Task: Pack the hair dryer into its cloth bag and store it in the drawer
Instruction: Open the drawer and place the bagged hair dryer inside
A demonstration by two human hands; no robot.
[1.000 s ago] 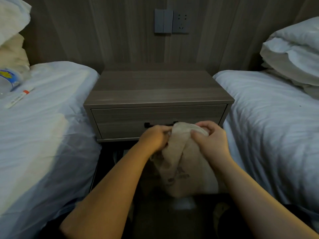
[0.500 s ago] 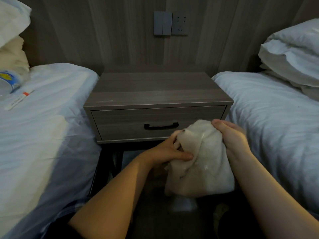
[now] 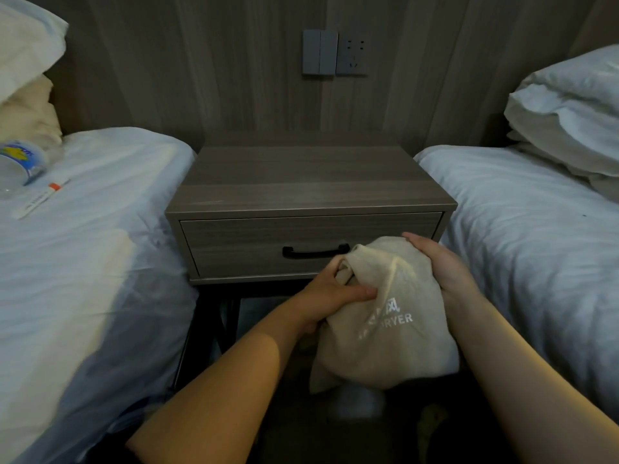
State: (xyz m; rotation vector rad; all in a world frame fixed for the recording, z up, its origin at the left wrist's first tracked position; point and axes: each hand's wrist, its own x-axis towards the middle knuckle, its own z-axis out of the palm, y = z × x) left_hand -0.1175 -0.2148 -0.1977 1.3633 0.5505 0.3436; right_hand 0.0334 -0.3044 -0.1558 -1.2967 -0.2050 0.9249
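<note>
Between two beds [image 3: 100, 249] sits the nightstand [image 3: 308, 182], and its drawer [image 3: 254, 242] is shut, the black handle [image 3: 315, 252] untouched. On the left bed lie a bottle [image 3: 20, 162] and a small tube [image 3: 40, 198]; pillows [image 3: 569, 108] pile on the right one.

I've got the bag [image 3: 392, 316] held in the air just in front of the drawer's lower right corner, partly covering the handle's right end. It bulges full, so I judge the dryer is already inside, though I can't see it. My right hand [image 3: 438, 262] is wrapped over the top right of the bag, fingers curled round the cloth. My left hand [image 3: 335, 289] is pinching the gathered neck, thumb pressed across the folds.

The cloth is soft and will slump and slide over whatever hard lump it hides, so the weight will hang low and swing if I hold only the neck. I'd keep one hand clamped on the bunched mouth, where the fabric is thickest, and cup the bulge from the side or beneath with the other. One hand must come free for the handle, so the neck grip has to carry the load alone.
</note>
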